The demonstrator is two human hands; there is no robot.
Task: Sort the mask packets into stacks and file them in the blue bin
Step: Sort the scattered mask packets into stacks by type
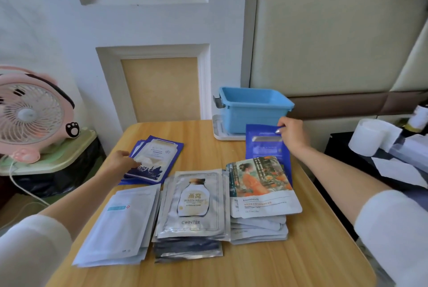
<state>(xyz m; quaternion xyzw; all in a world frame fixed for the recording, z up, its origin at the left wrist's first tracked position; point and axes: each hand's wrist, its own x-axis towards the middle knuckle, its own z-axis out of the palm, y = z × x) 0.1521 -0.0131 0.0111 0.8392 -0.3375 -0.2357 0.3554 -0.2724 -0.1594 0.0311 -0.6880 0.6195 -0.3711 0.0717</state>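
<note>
Lying on the wooden table (301, 252) are four stacks of mask packets. White packets (120, 224) sit front left, fanned slightly. Silver packets (192, 205) printed with a bottle sit in the middle on darker ones. Packets with a picture of a figure in orange (261, 189) sit to the right. Dark blue packets (157, 159) with a pale panel lie behind, far left.

Left hand (122, 161): fingers pressed flat on the near left edge of the dark blue stack, not gripping. Right hand (291, 133): closed in a pinch on the top right corner of a single blue packet (266, 145), held upright just behind the orange-picture stack and just in front of the blue bin (252, 110).

Bin is open-topped, standing on a white tray (220, 133) at the table's far edge. Both sleeves white.

Room: pink desk fan (32, 115) on a low stand at left, white panelled wall behind, padded cream and brown panels to the right, a roll of white paper (372, 136) at far right.
</note>
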